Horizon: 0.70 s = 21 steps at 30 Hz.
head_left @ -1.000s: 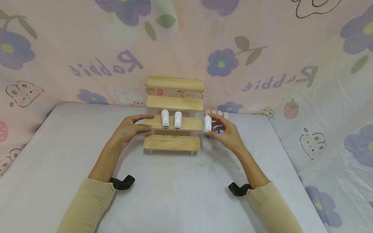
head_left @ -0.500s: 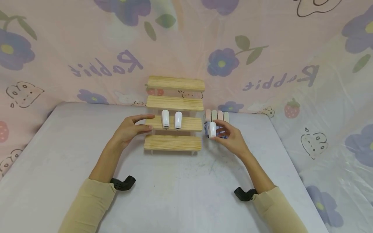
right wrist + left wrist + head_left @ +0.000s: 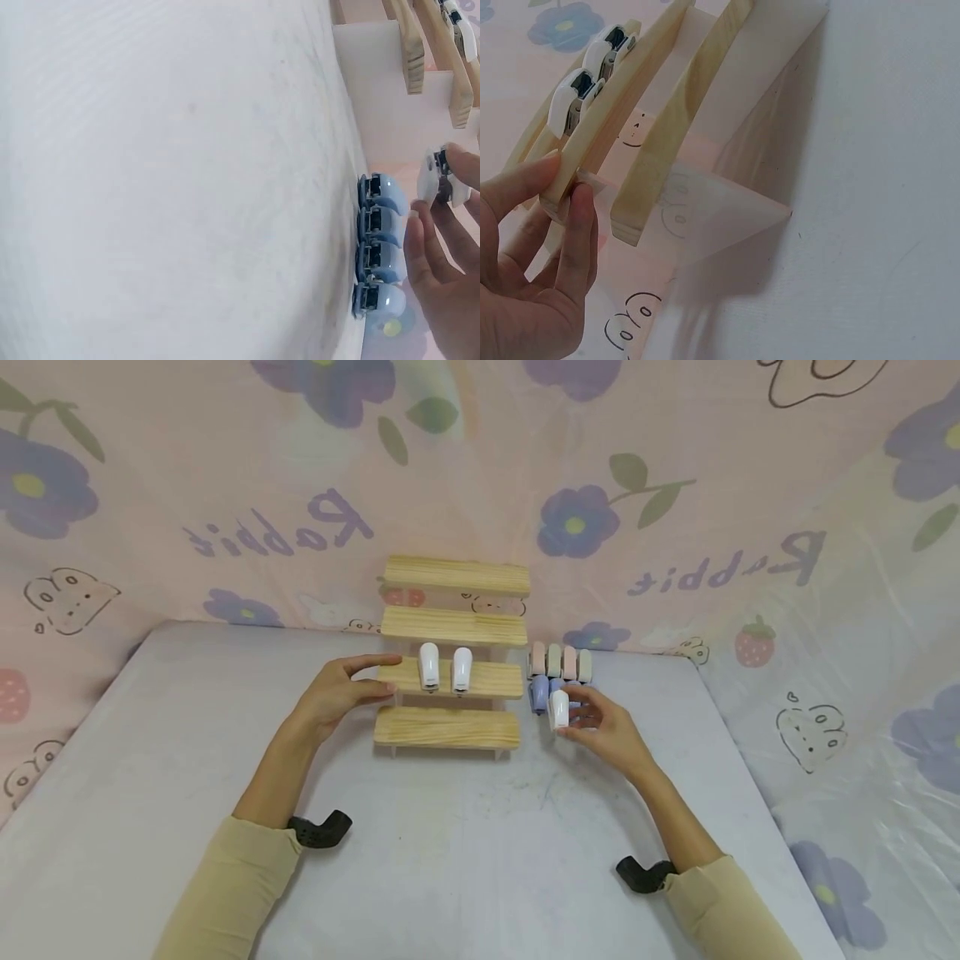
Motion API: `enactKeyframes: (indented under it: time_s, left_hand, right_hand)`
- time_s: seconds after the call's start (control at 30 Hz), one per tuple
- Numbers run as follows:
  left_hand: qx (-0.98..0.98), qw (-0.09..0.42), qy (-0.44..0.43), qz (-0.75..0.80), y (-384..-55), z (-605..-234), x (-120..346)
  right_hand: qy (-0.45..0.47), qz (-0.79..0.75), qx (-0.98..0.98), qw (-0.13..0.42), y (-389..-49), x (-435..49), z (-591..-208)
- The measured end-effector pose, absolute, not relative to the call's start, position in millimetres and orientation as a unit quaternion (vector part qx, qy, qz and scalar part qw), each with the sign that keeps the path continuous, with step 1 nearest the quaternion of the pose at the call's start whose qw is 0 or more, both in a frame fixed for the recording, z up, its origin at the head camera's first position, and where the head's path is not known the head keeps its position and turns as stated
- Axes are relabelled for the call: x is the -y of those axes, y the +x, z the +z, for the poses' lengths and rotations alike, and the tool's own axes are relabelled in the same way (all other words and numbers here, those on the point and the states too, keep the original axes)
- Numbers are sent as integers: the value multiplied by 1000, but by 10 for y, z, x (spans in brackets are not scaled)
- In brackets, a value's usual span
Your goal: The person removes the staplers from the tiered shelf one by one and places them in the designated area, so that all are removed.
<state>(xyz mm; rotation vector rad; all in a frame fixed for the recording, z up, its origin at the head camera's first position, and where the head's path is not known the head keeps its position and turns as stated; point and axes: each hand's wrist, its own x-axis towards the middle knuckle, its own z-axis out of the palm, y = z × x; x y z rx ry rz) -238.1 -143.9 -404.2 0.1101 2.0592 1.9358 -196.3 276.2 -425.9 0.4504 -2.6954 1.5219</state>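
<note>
A four-step wooden display rack (image 3: 446, 727) stands at the back of the table. Two white mini staplers (image 3: 462, 670) sit side by side on its second step from the bottom. My left hand (image 3: 333, 697) pinches the left end of that step, thumb and fingers on either side of the board (image 3: 592, 139) in the left wrist view. To the right of the rack, my right hand (image 3: 606, 727) holds another white mini stapler (image 3: 558, 710) between thumb and fingertips, in front of the blue staplers (image 3: 539, 693). In the right wrist view, the metal underside of the held stapler (image 3: 442, 180) shows.
Behind the blue row, pink and pale green staplers (image 3: 570, 664) stand in a line at the rack's right. A flower-printed cloth (image 3: 450, 485) hangs behind the white table (image 3: 450, 860). Clear panels (image 3: 705, 217) support the rack's steps.
My right hand has drawn the white stapler away from the rack, rightward and toward me, uncovering the pink, green and blue staplers. My left hand keeps its grip on the step.
</note>
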Motion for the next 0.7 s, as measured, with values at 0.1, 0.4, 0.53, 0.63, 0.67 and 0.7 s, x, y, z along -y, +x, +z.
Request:
enactKeyframes:
  time_s: [0.1,0.4,0.53,0.63,0.67,0.7]
  left_hand:
    - [-722,159,35,673,-2380,-4037,1443]
    - [-725,165,35,668,-2378,-4018,1442]
    - [-724,165,35,669,-2370,-4020,1442]
    - [-722,164,37,671,-2374,-4033,1439]
    - [-722,162,39,671,-2378,-4039,1439]
    - [-723,162,43,671,-2380,-4043,1437]
  right_hand:
    - [141,486,862,-2,-1955,-2774,-4283]
    - [128,464,876,-24,-1932,-2762,-4334]
    - [128,449,884,-29,-1909,-2726,-4306]
    - [124,433,892,-31,-1909,-2721,-4320]
    - [122,431,894,-32,-1911,-2723,-4330]
    - [122,430,894,-32,-1931,-2746,-4380]
